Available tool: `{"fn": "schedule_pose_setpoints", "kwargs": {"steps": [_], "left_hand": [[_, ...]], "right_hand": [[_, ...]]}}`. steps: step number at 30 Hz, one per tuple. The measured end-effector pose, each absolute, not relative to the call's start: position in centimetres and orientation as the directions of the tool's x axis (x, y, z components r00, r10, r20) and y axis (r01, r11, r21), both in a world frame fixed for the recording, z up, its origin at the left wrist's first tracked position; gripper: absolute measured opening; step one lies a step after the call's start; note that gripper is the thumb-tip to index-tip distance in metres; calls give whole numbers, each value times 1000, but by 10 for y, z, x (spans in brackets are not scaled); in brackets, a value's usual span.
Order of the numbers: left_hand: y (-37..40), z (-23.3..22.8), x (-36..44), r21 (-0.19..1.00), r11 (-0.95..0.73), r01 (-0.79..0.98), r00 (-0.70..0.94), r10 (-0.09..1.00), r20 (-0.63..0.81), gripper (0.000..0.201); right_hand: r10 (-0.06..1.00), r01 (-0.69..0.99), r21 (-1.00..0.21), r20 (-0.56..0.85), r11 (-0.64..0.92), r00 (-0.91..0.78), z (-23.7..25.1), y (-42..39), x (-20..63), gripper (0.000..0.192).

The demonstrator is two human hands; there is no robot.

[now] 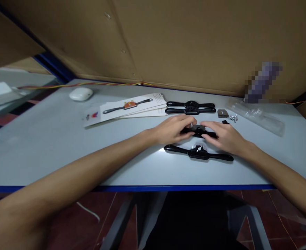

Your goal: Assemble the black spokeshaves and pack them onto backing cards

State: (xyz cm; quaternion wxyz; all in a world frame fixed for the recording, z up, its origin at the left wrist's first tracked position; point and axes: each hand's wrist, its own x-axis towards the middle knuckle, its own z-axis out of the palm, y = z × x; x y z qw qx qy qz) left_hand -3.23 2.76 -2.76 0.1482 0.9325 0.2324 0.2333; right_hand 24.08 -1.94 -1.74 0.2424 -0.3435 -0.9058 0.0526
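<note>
A black two-handled spokeshave (199, 131) lies on the grey table (51, 146) between my hands. My left hand (174, 129) grips its left handle and my right hand (224, 137) covers its right handle, fingers curled on it. Just in front of it a second black spokeshave (198, 152) lies flat, untouched. Two more black spokeshaves (190, 107) lie side by side behind my hands.
Printed leaflets (128, 108) showing the tool lie at the centre left, a white round device (80, 93) beyond them. A small metal blade (222, 113), loose screws (233, 118) and a clear plastic bag (257, 114) sit at the right. Cardboard walls (168, 41) close the back.
</note>
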Motion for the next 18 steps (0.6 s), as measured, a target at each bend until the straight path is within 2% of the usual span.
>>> {"fn": "schedule_pose_setpoints", "kwargs": {"steps": [6, 12, 15, 18], "left_hand": [[29, -29, -33, 361, -872, 332, 801, 462, 380, 17], [31, -31, -33, 363, -867, 341, 809, 467, 357, 39], [31, -30, -33, 360, -861, 360, 816, 478, 326, 45], [30, -27, -34, 345, -860, 377, 826, 480, 294, 49]], "right_hand": [[635, 622, -198, 442, 758, -633, -25, -17, 235, 33], [575, 583, -180, 542, 792, -613, -18, -12, 243, 28], [633, 659, -222, 602, 719, -487, -5, -4, 260, 26], [710, 769, -277, 635, 576, -303, 4, 10, 281, 25]]}}
